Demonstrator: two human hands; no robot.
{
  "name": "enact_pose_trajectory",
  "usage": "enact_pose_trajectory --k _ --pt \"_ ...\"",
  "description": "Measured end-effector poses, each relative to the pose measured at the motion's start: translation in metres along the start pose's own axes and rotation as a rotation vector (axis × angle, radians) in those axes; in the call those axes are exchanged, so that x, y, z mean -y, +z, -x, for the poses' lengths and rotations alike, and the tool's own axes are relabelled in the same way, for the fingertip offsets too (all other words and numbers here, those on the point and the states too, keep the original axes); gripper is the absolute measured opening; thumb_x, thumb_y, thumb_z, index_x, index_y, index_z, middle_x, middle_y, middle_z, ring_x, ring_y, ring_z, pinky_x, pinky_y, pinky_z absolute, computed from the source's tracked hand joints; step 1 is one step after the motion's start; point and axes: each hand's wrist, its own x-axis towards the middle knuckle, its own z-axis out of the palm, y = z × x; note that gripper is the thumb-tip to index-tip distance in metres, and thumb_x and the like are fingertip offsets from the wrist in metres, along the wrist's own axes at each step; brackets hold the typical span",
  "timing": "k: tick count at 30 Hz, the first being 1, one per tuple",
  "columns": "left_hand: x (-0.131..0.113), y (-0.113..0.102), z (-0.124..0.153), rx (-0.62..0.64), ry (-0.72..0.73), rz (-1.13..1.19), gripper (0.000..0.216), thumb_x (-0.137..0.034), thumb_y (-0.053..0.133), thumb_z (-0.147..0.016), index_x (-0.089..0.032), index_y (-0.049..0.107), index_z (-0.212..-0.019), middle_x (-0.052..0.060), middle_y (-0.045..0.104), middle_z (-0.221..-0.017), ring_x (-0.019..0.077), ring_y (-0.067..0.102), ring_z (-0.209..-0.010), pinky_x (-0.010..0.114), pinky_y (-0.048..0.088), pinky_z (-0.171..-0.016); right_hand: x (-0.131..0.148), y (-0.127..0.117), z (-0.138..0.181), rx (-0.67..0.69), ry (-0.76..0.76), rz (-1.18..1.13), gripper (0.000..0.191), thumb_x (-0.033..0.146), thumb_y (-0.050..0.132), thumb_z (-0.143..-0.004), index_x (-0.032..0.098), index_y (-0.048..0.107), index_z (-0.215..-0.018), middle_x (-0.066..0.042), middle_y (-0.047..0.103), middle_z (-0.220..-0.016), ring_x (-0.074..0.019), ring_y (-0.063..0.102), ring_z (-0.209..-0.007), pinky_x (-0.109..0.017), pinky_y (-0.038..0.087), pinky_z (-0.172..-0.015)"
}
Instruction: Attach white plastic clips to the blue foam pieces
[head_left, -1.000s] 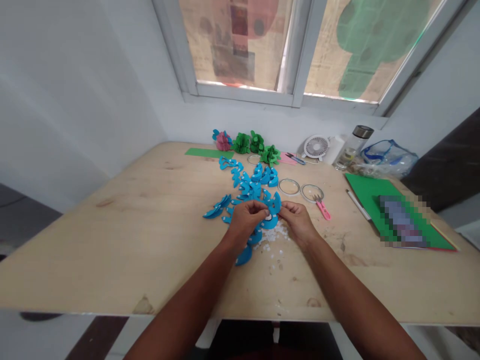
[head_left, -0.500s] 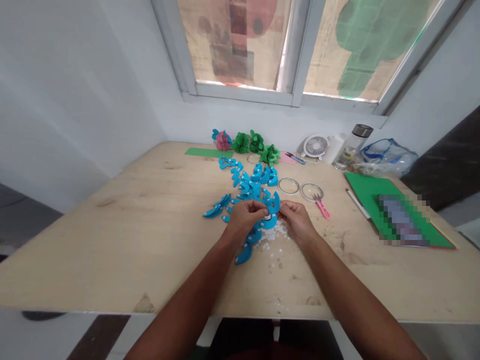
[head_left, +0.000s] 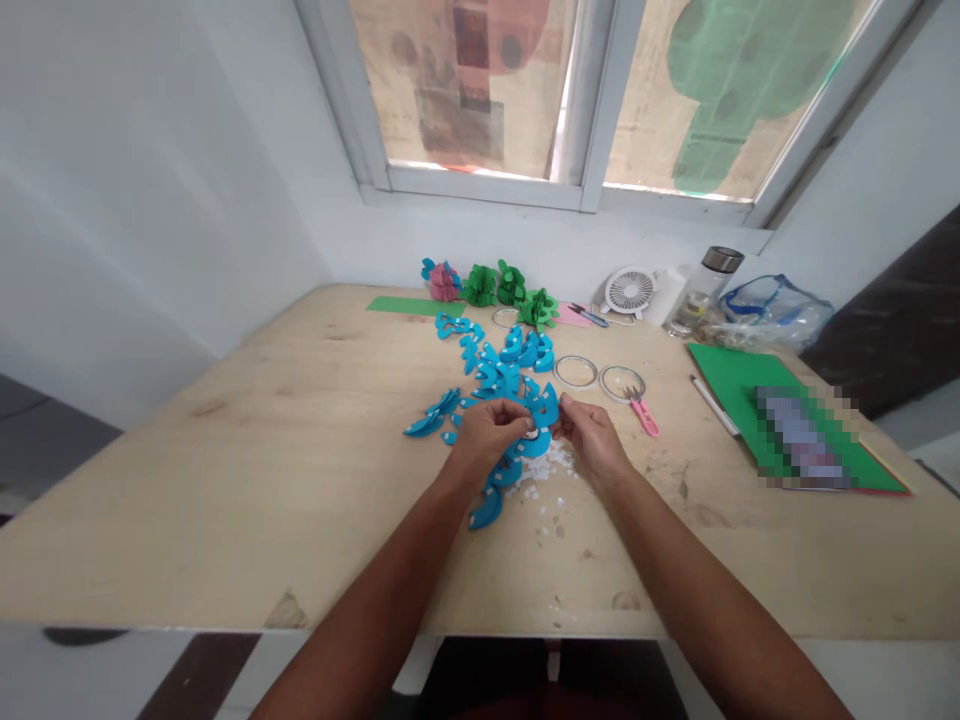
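Over the middle of the table, my left hand (head_left: 491, 432) pinches a curved blue paper piece (head_left: 537, 443) between thumb and fingers. A small white patch shows at its thumb tip. Just right of that piece is my right hand (head_left: 596, 438), its thumb and fingertips drawn together; what they hold, if anything, is too small to make out. More blue paper pieces (head_left: 499, 375) with small white squares lie beyond and around my left hand, some folded or stacked. White paper scraps (head_left: 546, 465) are scattered beneath the hands.
Two tape rolls (head_left: 576, 372) and pink-handled snips (head_left: 643, 412) lie to the right. Green paper flowers (head_left: 481, 287), a small fan (head_left: 630, 291) and a bottle (head_left: 701, 295) line the back. A green sheet (head_left: 731, 385) lies far right, beside a white pen (head_left: 714, 405).
My right fingertips have drawn slightly apart from the blue paper's edge and curled a little. My left hand keeps its pinch in nearly the same place.
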Motion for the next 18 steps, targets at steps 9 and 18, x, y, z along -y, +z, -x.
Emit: enact_pose_trajectory --k 9,18 --pt "-0.0047 -0.0003 0.0018 -0.011 -0.001 -0.035 0.013 -0.022 0.07 -0.047 -0.016 0.065 -0.057 0.001 0.064 -0.055 0.0152 0.059 -0.055 0.024 0.045 -0.052 0.0041 -0.0006 0.0016 0.037 -0.074 0.21 0.03 0.044 0.068 -0.066 0.017 0.062 -0.056 0.001 0.054 -0.051 -0.0106 0.043 -0.05 -0.023 0.032 -0.049" --pt "-0.0053 0.0001 0.0016 -0.001 -0.019 -0.029 0.011 -0.02 0.07 -0.047 -0.017 0.063 -0.055 0.001 0.061 -0.052 0.015 0.057 -0.054 0.024 0.044 -0.049 0.0011 -0.0015 0.0003 0.04 -0.09 0.269 0.035 0.048 0.064 -0.068 0.017 0.057 -0.054 0.002 0.048 -0.048 -0.0093 0.038 -0.047 -0.022 0.028 -0.043"
